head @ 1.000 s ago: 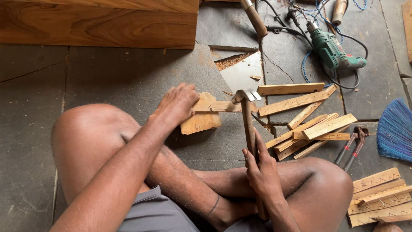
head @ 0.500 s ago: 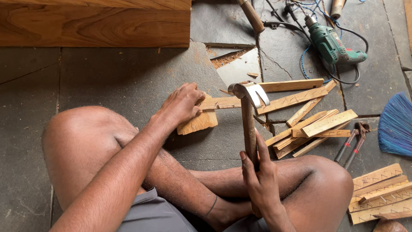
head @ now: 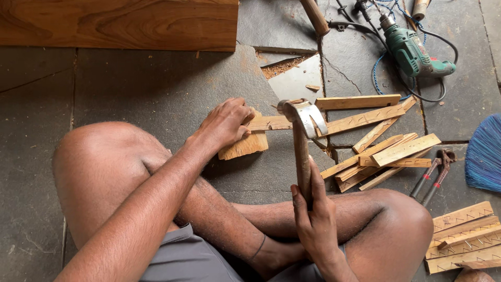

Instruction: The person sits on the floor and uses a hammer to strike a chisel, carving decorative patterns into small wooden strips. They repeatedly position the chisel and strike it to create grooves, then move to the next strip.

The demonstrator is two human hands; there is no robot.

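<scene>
Hammer head up off the strip now, lifted from where it sat a second ago!

The right hand (head: 314, 216) is wrapped tight round the wooden handle of the claw hammer (head: 302, 137), its metal head poised just above the near end of the thin wooden strip (head: 267, 123). The left hand (head: 225, 123) is pressed down with fingers curled, pinning that strip onto the wooden block (head: 245, 146) beneath it, right beside the hammer head. To the right of the hammer lies a loose pile of wooden slats (head: 383, 151), and beyond them pincers (head: 433, 176) with red handles on the stone floor (head: 156, 89). Up past the hammer head sits a green electric drill (head: 412, 52) with its cable; a blue broom (head: 485, 154) pokes in far right of the slats.
</scene>
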